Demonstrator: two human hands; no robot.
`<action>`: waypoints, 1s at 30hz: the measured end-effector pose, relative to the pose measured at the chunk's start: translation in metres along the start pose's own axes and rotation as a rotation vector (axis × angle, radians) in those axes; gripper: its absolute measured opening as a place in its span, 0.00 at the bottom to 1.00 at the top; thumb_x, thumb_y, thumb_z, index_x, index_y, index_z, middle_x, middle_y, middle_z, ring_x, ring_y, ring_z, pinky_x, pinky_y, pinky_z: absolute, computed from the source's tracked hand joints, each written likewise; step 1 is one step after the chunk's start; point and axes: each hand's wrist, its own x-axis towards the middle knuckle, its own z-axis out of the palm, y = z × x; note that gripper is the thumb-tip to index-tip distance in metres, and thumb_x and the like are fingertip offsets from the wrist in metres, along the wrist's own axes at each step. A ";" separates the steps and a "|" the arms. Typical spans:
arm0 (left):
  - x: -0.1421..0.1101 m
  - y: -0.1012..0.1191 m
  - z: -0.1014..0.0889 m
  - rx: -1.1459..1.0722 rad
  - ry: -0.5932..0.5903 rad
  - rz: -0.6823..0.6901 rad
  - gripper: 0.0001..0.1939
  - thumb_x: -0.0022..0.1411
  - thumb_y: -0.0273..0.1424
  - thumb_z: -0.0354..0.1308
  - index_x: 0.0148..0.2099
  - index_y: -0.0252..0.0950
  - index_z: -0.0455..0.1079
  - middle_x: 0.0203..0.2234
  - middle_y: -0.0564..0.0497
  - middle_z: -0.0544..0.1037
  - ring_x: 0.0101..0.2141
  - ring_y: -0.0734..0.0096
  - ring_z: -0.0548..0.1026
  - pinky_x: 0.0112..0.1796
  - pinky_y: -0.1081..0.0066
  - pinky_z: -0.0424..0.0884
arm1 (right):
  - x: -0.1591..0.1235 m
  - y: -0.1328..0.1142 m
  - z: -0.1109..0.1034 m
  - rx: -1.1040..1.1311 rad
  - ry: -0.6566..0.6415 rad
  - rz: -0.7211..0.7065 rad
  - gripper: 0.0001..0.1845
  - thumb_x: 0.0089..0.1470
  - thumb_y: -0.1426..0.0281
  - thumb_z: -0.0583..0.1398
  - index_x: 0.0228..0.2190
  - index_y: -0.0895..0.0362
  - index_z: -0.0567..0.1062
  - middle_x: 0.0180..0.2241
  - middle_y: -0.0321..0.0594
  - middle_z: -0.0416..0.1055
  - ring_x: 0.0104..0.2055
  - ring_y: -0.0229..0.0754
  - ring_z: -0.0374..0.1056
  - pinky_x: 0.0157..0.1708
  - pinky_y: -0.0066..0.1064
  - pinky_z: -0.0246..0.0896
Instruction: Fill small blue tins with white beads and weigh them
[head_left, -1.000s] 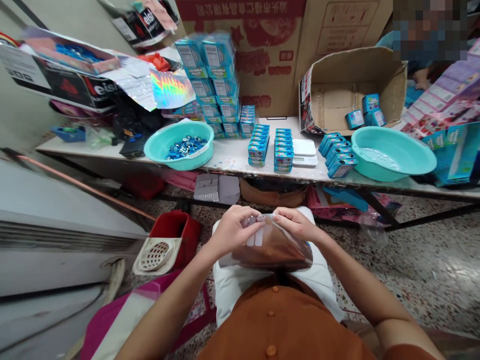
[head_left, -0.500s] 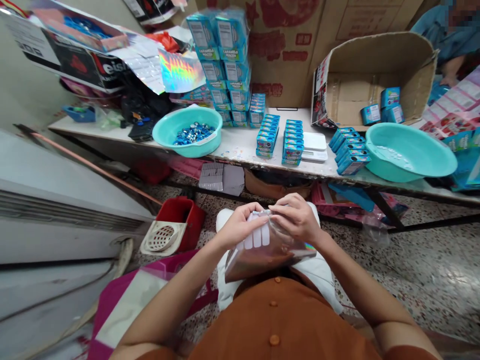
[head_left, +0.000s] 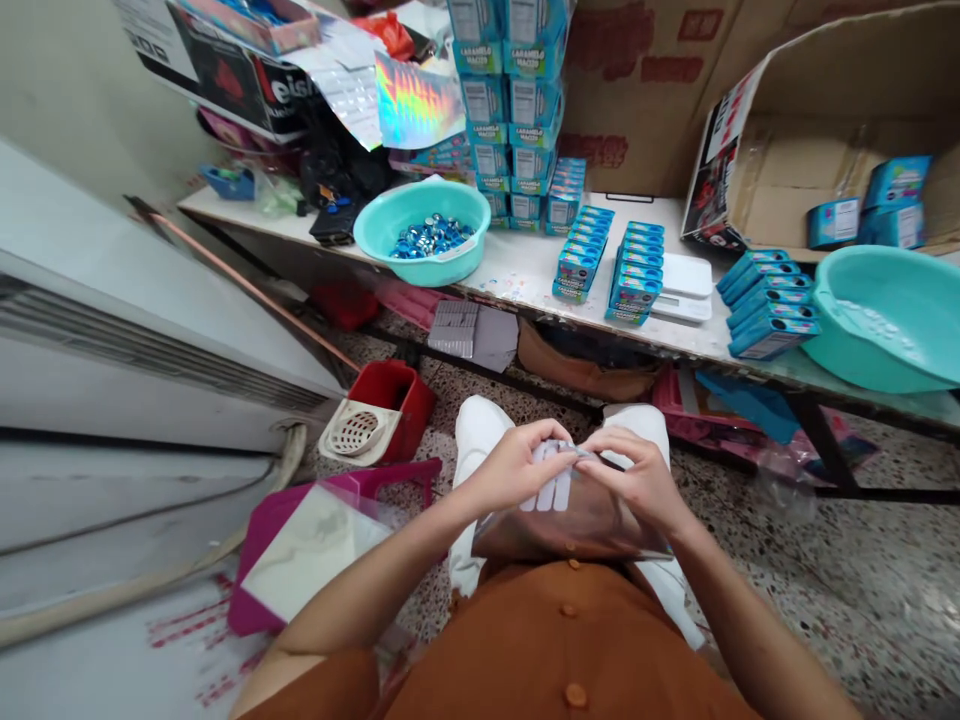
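A shiny plastic sheet (head_left: 585,520), partly see-through, lies across my lap over the white trousers. Several white rounded strips (head_left: 553,492) show on its left part. My left hand (head_left: 529,465) grips the sheet's far edge with thumb and fingers, just beside the strips. Close to it, my right hand (head_left: 630,468) pinches the same edge, thumb tip near the left thumb. Whatever small piece lies between the fingertips is too small to make out.
The bench ahead bears a turquoise basin (head_left: 367,225) of blue wrapped pieces, rows of small blue boxes (head_left: 581,255), a white scale (head_left: 682,285) and another turquoise basin (head_left: 832,345). A red bucket (head_left: 409,400) and magenta stool (head_left: 259,540) stand at left.
The view has shifted, so the bench stands further right and higher. Both hands stay at the sheet's far edge, with the right fingers now lower and closer to the left thumb.
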 end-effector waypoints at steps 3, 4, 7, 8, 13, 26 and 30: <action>-0.009 -0.008 0.006 0.067 0.004 -0.010 0.13 0.57 0.41 0.59 0.38 0.36 0.71 0.30 0.53 0.75 0.31 0.73 0.71 0.33 0.75 0.65 | -0.012 0.002 0.006 0.009 -0.016 0.075 0.05 0.52 0.66 0.64 0.29 0.54 0.77 0.30 0.39 0.74 0.34 0.41 0.69 0.36 0.33 0.64; -0.011 -0.011 0.009 0.068 0.017 -0.007 0.14 0.56 0.40 0.60 0.39 0.36 0.71 0.32 0.52 0.77 0.33 0.71 0.72 0.35 0.74 0.66 | -0.016 0.003 0.008 0.007 -0.016 0.095 0.04 0.52 0.66 0.64 0.29 0.54 0.77 0.30 0.39 0.74 0.34 0.41 0.69 0.36 0.33 0.64; -0.014 -0.021 0.015 0.021 0.047 0.003 0.12 0.57 0.36 0.60 0.43 0.37 0.72 0.39 0.51 0.78 0.41 0.69 0.74 0.44 0.72 0.67 | -0.023 0.003 0.013 -0.024 -0.003 0.125 0.04 0.51 0.67 0.64 0.30 0.54 0.77 0.31 0.39 0.74 0.35 0.41 0.69 0.37 0.33 0.64; -0.015 -0.023 0.016 0.006 0.044 -0.005 0.11 0.58 0.35 0.59 0.43 0.38 0.73 0.40 0.51 0.78 0.42 0.69 0.74 0.45 0.72 0.67 | -0.023 0.003 0.014 -0.040 0.003 0.126 0.04 0.51 0.67 0.64 0.30 0.54 0.77 0.31 0.39 0.74 0.35 0.41 0.69 0.37 0.33 0.64; -0.013 -0.024 0.014 0.003 0.059 -0.035 0.09 0.59 0.35 0.58 0.39 0.38 0.75 0.36 0.51 0.80 0.39 0.68 0.76 0.43 0.72 0.68 | -0.019 -0.004 0.014 -0.106 0.029 0.094 0.05 0.51 0.66 0.64 0.29 0.54 0.76 0.31 0.39 0.74 0.35 0.41 0.69 0.37 0.33 0.65; -0.013 -0.029 0.011 -0.007 0.067 -0.078 0.12 0.59 0.38 0.57 0.39 0.37 0.76 0.36 0.51 0.80 0.37 0.67 0.76 0.41 0.72 0.69 | -0.015 -0.004 0.011 -0.341 0.036 -0.186 0.09 0.55 0.70 0.61 0.39 0.52 0.77 0.36 0.41 0.75 0.38 0.42 0.69 0.40 0.37 0.65; -0.013 -0.030 0.011 0.004 0.054 -0.089 0.13 0.59 0.39 0.57 0.41 0.38 0.76 0.36 0.51 0.80 0.37 0.67 0.76 0.41 0.71 0.69 | -0.016 -0.005 0.009 -0.439 0.002 -0.238 0.11 0.56 0.70 0.60 0.42 0.52 0.76 0.36 0.41 0.75 0.39 0.42 0.68 0.39 0.36 0.65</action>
